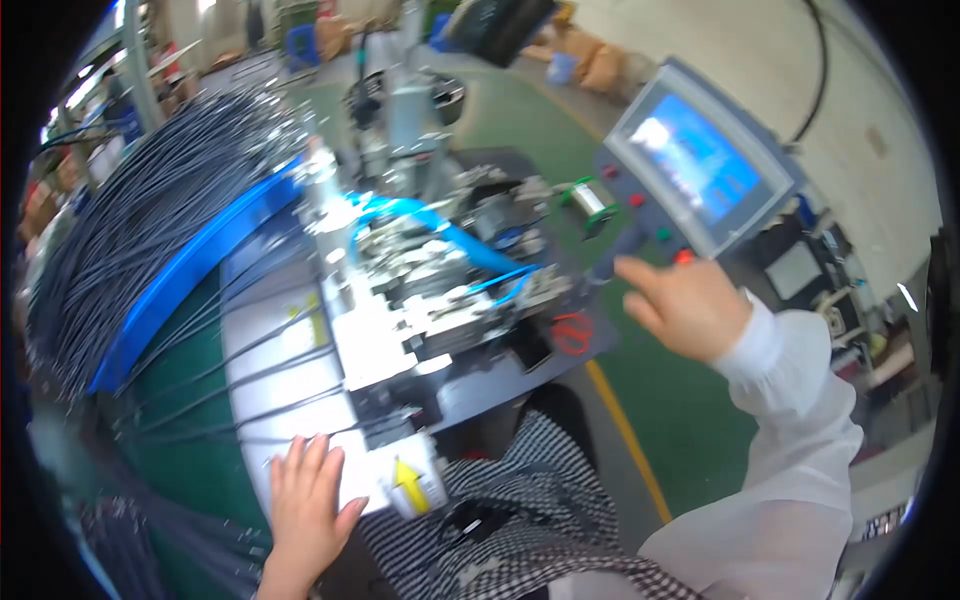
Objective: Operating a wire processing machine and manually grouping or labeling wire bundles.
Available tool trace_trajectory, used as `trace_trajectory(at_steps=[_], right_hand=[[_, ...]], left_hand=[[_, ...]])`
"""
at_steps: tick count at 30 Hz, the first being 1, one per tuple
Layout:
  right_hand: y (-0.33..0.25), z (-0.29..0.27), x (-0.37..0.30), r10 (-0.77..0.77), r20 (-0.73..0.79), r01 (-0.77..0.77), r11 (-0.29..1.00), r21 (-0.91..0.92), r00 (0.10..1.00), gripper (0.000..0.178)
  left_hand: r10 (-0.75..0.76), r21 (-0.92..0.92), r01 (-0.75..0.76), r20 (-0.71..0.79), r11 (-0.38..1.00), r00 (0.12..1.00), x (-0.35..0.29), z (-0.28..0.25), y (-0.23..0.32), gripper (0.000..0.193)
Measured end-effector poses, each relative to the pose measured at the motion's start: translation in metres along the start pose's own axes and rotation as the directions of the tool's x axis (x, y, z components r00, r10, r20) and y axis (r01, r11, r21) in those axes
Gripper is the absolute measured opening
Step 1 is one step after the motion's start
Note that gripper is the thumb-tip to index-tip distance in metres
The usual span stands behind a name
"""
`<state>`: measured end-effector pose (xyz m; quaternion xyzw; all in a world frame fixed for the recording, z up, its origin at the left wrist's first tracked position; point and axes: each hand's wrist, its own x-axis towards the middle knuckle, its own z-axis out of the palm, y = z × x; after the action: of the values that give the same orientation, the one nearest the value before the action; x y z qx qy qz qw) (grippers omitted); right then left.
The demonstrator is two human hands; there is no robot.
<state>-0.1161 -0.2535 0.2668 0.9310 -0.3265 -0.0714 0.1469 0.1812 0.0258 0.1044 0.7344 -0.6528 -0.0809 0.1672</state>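
My left hand (310,505) lies palm down at the front edge of a white worktop (270,355), fingers stretched and nothing in them. Beside its thumb is a white cylindrical part (405,478) with a yellow arrow on it. Several dark cables (285,362) run across the worktop toward a metal bench machine (440,270) with blue tubing. My right hand (690,305) is raised in front of the control panel, index finger and thumb extended, the other fingers curled and partly hidden. It appears to hold nothing. A red button (684,257) is just above it; whether they touch, I cannot tell.
A thick bundle of dark cables (150,210) rests behind a curved blue trough (190,280) on the left. A touch screen (700,155) stands far right. Near it is a wire spool with green flanges (588,203). A red coil (572,334) sits by the machine's right corner.
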Motion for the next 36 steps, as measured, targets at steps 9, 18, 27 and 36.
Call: trace_trajectory(at_steps=[9,18,27,36], right_hand=[[-0.108,0.129,-0.055,-0.549,0.309,0.052,0.545,0.837,0.777,0.035],[-0.155,0.181,-0.086,-0.588,0.196,-0.025,0.286,0.958,0.785,0.032],[-0.178,0.203,-0.091,-0.523,0.061,0.091,0.259,0.962,0.85,0.031],[-0.182,0.218,-0.09,-0.534,0.042,0.081,0.205,0.975,0.844,0.03]], left_hand=[[-0.016,0.066,0.012,0.053,0.998,0.998,0.001,-0.007,0.007,0.062],[-0.086,0.064,0.086,-0.003,0.994,0.996,0.008,-0.002,0.012,0.064],[-0.124,0.085,0.127,-0.039,0.988,0.992,0.007,0.005,0.016,0.062],[-0.114,0.114,0.122,-0.075,0.986,0.991,0.01,0.006,0.022,0.055]])
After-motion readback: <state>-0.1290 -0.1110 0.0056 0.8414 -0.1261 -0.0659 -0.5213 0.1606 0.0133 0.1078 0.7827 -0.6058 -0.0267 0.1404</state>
